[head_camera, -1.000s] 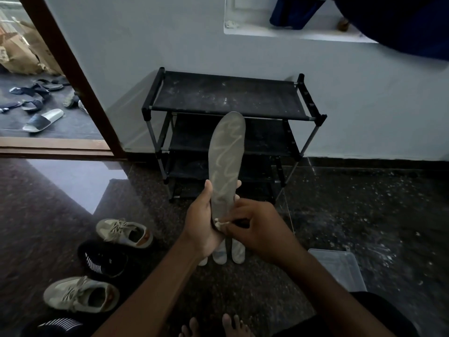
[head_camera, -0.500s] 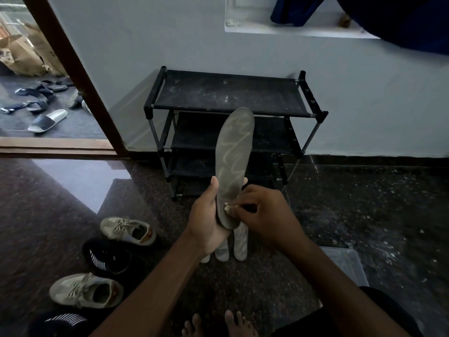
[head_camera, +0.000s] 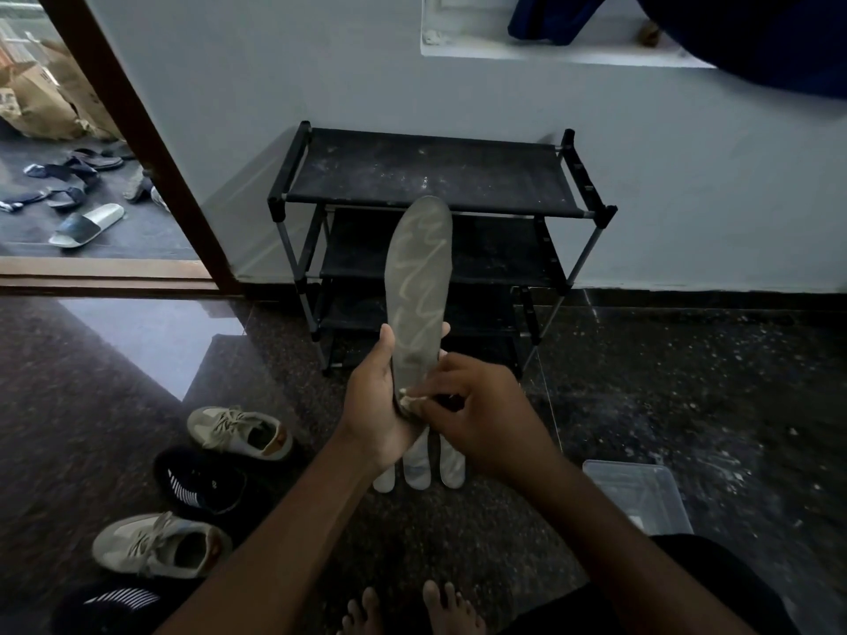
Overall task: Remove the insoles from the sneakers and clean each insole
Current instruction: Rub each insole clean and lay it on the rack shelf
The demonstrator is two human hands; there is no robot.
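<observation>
In the head view, the insole [head_camera: 419, 277] is held upright above the floor [head_camera: 687, 382], in front of the shoe rack [head_camera: 431, 176]; its heel end is clasped by the left hand [head_camera: 376, 405], while a small pale wad [head_camera: 409, 400] is pinched by the right hand [head_camera: 486, 414] and pressed against that heel; since only the heel is supported, the long toe end may be bent or flicked by hard rubbing, and the wad may be dropped; three spare insoles [head_camera: 417, 469] are laid directly beneath; beige sneakers [head_camera: 238, 430] and dark sneakers [head_camera: 201, 483] are set to the left, a clear tub [head_camera: 641, 492] to the right; nothing is seen to block the wiping.
</observation>
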